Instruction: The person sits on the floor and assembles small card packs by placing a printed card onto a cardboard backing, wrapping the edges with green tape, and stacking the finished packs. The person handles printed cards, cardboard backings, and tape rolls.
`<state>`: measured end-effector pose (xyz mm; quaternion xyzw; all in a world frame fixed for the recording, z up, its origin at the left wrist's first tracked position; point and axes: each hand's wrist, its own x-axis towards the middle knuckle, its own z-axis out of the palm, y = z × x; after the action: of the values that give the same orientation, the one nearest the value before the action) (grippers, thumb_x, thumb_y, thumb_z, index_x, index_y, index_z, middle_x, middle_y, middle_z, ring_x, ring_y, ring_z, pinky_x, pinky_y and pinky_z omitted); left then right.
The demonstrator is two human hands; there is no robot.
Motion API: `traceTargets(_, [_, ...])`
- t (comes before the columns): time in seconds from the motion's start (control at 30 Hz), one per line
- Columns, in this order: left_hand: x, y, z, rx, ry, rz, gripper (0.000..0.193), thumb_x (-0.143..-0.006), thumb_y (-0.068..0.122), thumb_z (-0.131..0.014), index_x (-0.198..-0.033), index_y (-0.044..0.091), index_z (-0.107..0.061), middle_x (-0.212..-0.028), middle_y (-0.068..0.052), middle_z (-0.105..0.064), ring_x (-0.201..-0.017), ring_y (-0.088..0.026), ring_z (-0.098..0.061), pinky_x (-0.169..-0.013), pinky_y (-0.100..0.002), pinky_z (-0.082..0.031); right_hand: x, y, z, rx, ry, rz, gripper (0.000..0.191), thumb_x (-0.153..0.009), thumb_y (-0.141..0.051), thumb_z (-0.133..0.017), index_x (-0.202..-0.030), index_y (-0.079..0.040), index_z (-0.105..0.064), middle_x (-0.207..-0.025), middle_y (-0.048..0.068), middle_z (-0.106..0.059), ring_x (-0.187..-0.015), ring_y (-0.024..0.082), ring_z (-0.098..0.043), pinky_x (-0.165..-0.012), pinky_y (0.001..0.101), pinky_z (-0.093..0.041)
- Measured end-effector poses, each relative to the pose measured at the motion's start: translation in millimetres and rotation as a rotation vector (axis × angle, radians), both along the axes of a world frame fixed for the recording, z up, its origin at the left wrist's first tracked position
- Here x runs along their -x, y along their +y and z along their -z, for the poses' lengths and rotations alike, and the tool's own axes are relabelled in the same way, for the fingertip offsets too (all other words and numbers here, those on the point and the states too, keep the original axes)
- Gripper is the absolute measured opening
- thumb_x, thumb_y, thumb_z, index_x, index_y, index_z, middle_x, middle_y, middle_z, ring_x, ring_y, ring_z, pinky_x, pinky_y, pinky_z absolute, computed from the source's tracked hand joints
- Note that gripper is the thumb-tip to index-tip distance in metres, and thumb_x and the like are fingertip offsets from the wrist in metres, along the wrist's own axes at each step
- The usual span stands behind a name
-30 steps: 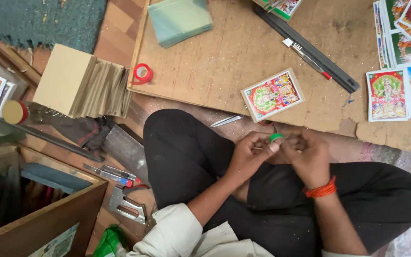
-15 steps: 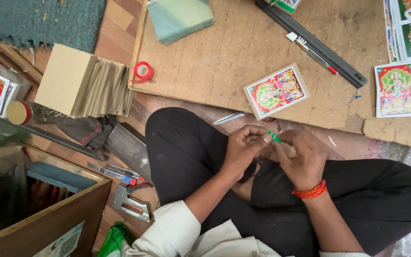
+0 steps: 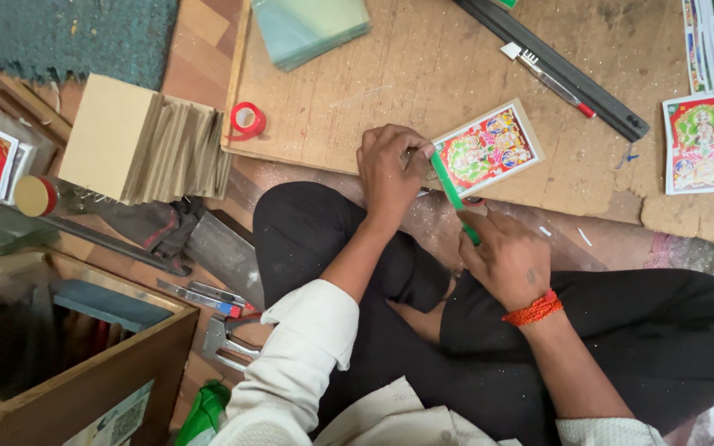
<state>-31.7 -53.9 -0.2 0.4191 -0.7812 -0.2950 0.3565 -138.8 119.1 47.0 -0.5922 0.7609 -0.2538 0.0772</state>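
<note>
A colourful picture card (image 3: 489,150) lies near the front edge of a brown board (image 3: 357,99). My left hand (image 3: 390,172) rests at the card's left edge and pinches the upper end of a narrow green strip (image 3: 454,195). The strip runs stretched along that edge, down toward my lap. My right hand (image 3: 509,258), with a red thread band at the wrist, grips the strip's lower end just off the board. I sit cross-legged in black trousers below both hands.
On the board lie a red tape roll (image 3: 247,118), a stack of greenish glass panes (image 3: 311,29), a black bar (image 3: 564,70), a pen-like tool (image 3: 551,80) and more prints (image 3: 704,142). Left are fanned cardboard sheets (image 3: 146,149), a wooden box (image 3: 84,372) and metal hand tools (image 3: 225,343).
Both hands were together over my lap on a small green piece. The left hand has reached forward to the card, and the green strip is now drawn out between the hands.
</note>
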Motion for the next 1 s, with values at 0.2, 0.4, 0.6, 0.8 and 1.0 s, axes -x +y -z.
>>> traceTargets(0.2, [-1,1,7,0.01,-0.024,-0.02,0.008,-0.08,0.012,-0.081,-0.085,0.013,-0.075,-0.099,0.001,-0.068,-0.11,-0.026,-0.056,-0.097,-0.042,-0.04,2,-1,3,0.001,0.01,-0.015,0.032,-0.086,-0.018,-0.072,-0.118,-0.014,-0.074,-0.081,0.008,-0.064,-0.073,0.03,-0.067,-0.06,0.043,-0.052])
traceTargets(0.4, [0,3,9,0.015,-0.021,-0.025,0.008,-0.08,0.011,-0.081,-0.085,0.013,-0.074,-0.1,0.0,-0.066,-0.11,-0.026,-0.055,-0.098,-0.042,-0.041,0,-1,4,-0.053,-0.001,-0.012,0.033,-0.087,-0.018,-0.072,-0.119,-0.015,-0.074,-0.08,0.009,-0.063,-0.071,0.03,-0.067,-0.061,0.0434,-0.052])
traceTargets(0.6, [1,2,9,0.027,-0.036,-0.03,0.009,-0.079,0.01,-0.081,-0.084,0.013,-0.073,-0.099,0.0,-0.066,-0.111,-0.026,-0.055,-0.097,-0.042,-0.04,-1,-1,3,-0.047,-0.02,-0.01,0.033,-0.088,-0.018,-0.071,-0.12,-0.014,-0.073,-0.082,0.008,-0.065,-0.071,0.029,-0.067,-0.061,0.043,-0.052])
traceTargets(0.8, [1,5,7,0.042,-0.053,-0.033,0.016,-0.079,0.012,-0.082,-0.092,0.014,-0.073,-0.101,-0.001,-0.065,-0.111,-0.027,-0.055,-0.097,-0.042,-0.041,2,-3,8,-0.127,-0.128,-0.002,0.034,-0.088,-0.019,-0.071,-0.121,-0.014,-0.073,-0.087,0.01,-0.068,-0.071,0.029,-0.069,-0.061,0.0441,-0.053])
traceTargets(1.0, [-3,10,-7,0.032,-0.182,0.09,0.068,-0.064,0.025,-0.09,-0.126,0.012,-0.064,-0.116,-0.007,-0.059,-0.121,-0.031,-0.049,-0.101,-0.048,-0.036,1,-4,12,-0.057,-0.064,-0.017,0.034,-0.088,-0.019,-0.07,-0.121,-0.015,-0.073,-0.098,0.01,-0.071,-0.077,0.031,-0.07,-0.063,0.0436,-0.054])
